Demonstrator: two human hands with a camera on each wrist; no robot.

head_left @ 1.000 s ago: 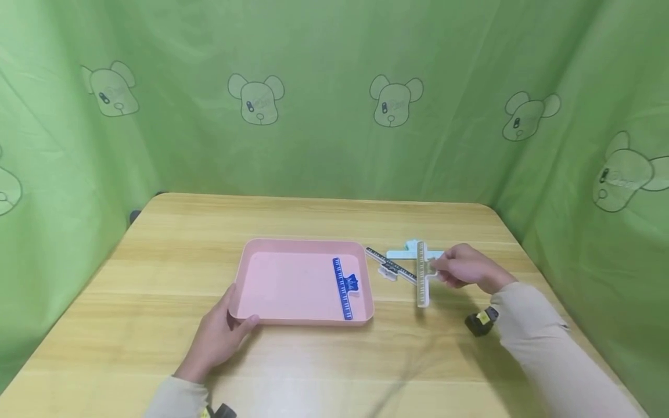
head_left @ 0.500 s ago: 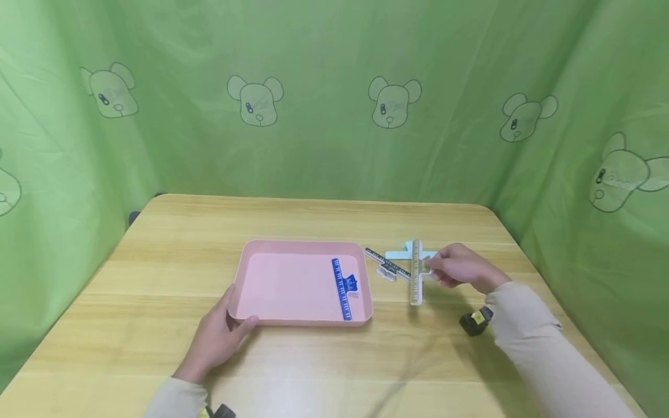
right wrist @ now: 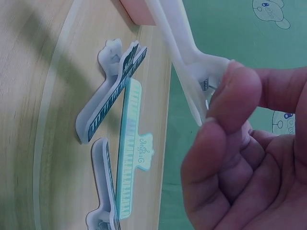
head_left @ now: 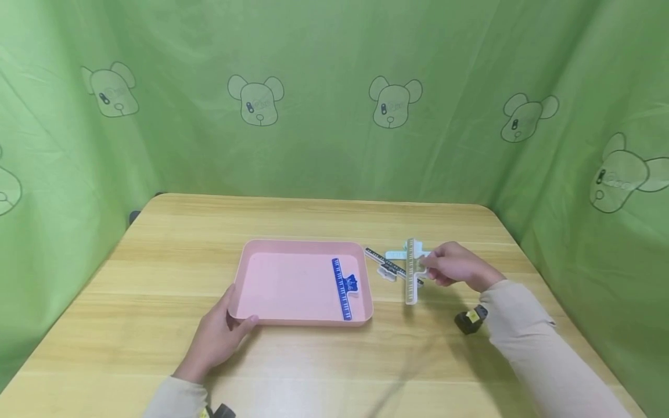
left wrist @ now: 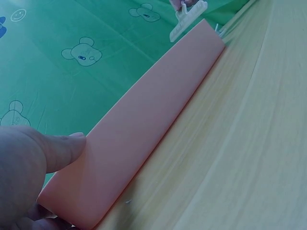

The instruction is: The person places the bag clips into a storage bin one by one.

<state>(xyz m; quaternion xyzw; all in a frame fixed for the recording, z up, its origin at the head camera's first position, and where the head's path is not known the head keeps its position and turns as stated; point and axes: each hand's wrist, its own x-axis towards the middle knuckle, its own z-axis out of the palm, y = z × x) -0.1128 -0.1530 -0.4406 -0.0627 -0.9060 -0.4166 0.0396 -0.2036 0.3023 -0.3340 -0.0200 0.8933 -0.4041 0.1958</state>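
Observation:
My left hand (head_left: 214,342) grips the near left corner of a pink tray (head_left: 282,284), its thumb on the outer wall and other fingers under the corner in the left wrist view. Inside the tray, toward its right side, lies a dark blue clip (head_left: 342,290) with a piano-key pattern. Right of the tray, my right hand (head_left: 460,267) pinches a whitish clip (head_left: 410,287) of the same shape by its handle, raised above the table. Below it lie a light blue clip (right wrist: 127,158) and two black-and-white clips, one crossing near its end (right wrist: 112,93) and another beside it (right wrist: 100,172).
The wooden table (head_left: 313,371) carries the tray and clips. A green curtain (head_left: 324,157) with printed bear heads hangs around its back and sides. A black wrist device (head_left: 470,319) sits at the right sleeve.
My right hand has moved slightly left with the whitish clip, toward the tray. The left hand and tray have stayed in place.

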